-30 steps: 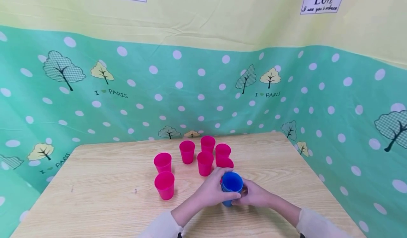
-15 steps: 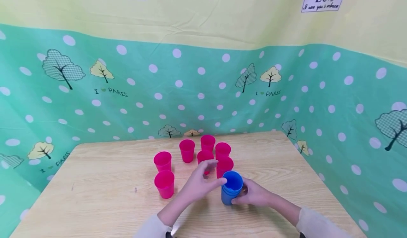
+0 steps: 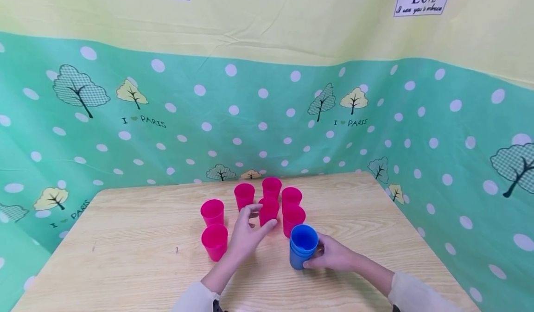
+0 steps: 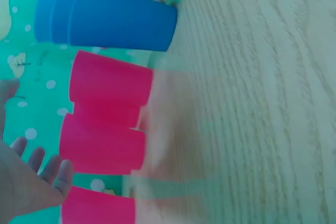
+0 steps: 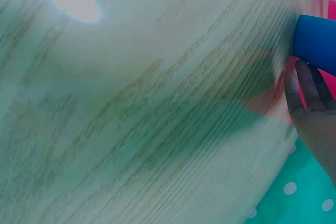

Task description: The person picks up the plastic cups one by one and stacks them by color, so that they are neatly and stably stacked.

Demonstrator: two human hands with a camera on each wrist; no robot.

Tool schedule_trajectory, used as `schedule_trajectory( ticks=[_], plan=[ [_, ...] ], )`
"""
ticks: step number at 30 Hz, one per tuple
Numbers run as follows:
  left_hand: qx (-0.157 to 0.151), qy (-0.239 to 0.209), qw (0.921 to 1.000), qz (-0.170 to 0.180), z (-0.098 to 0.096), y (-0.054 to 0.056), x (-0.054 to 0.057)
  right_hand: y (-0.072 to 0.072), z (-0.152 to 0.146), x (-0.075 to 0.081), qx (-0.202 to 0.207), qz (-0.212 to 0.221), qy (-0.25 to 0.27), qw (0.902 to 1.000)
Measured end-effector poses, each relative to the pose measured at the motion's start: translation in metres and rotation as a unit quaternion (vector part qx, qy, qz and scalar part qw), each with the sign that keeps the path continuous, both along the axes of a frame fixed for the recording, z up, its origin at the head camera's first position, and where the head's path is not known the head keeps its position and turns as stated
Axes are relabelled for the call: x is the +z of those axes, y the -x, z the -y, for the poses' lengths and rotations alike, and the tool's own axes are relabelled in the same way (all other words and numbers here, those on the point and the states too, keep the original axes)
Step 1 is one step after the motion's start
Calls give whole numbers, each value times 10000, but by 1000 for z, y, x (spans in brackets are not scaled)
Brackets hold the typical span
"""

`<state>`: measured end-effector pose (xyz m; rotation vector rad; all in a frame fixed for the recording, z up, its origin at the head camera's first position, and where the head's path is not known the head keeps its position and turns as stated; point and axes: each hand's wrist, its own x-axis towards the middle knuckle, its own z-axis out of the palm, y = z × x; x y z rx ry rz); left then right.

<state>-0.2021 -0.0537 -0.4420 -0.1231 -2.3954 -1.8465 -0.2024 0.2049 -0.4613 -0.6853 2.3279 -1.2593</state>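
In our right grip stands the smooth blue plastic cup stack, upright, mouth up; our left grip hovers wide beside round pink plastic cups.

From my right wrist camera, most of what I see is the pale wood-grain worktop, blurred, with a bright glare patch far from my right hand and a dark shadow running across the grain towards it. The hand sits at the right edge, fingers straight and pointing up at the blue cup, whose end shows just above the fingertips; I cannot tell whether they touch it. Pink shows blurred just beside the fingers. Below the hand lies teal cloth with white dots.
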Motion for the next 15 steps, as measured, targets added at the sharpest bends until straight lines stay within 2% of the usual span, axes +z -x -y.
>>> schedule_trajectory(
  ticks=[7, 15],
  plan=[
    [414, -36, 9989, 218, 2, 5, -8, 1, 1, 1, 10, 44, 16, 10000],
    [518, -139, 9977, 402, -2, 16, -15, -1, 1, 4, 0, 90, 33, 10000]
  ],
)
